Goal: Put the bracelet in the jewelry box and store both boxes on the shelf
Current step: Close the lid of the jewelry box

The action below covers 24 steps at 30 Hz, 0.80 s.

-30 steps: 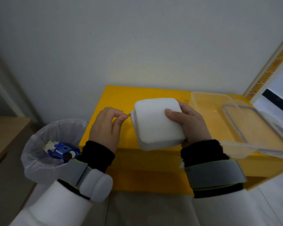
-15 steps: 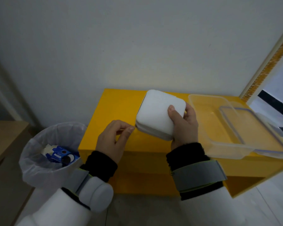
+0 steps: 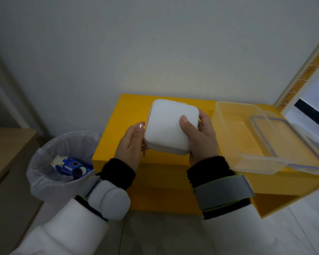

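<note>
A white square jewelry box (image 3: 168, 126) with rounded corners is held above the yellow shelf (image 3: 122, 129), lid closed and tilted toward me. My right hand (image 3: 201, 137) grips its right side, thumb on the lid. My left hand (image 3: 132, 144) holds its left edge, fingers under the box. The bracelet is not visible. A clear plastic box (image 3: 234, 129) stands open on the shelf top at the right, with its blue-rimmed lid (image 3: 287, 144) leaning on its far side.
A white-lined waste bin (image 3: 61, 162) with blue wrappers stands left of the shelf. A wooden surface (image 3: 6, 150) is at far left. The grey wall rises behind, and a window frame (image 3: 302, 70) sits at the right.
My left hand, earlier pinching something small at the box's left edge, has moved onto the box. The box has tilted and shifted slightly away, now held by both hands.
</note>
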{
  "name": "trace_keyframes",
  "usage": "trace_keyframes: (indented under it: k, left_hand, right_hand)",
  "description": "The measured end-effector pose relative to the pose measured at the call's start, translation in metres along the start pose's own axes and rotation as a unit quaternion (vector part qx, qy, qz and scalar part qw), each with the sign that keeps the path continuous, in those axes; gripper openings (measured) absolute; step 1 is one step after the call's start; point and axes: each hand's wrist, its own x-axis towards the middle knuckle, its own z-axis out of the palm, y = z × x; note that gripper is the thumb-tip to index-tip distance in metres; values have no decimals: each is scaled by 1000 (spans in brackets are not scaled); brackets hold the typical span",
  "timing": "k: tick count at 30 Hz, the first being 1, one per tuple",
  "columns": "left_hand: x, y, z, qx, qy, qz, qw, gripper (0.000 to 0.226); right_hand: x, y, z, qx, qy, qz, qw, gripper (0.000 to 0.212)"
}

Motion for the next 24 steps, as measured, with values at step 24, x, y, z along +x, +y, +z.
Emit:
trace_keyframes:
  k: [24]
  left_hand:
    - [16,9,-4,-186,88,-72,976,11]
  right_hand:
    - [-22,12,27,-165,-190,99,963,16]
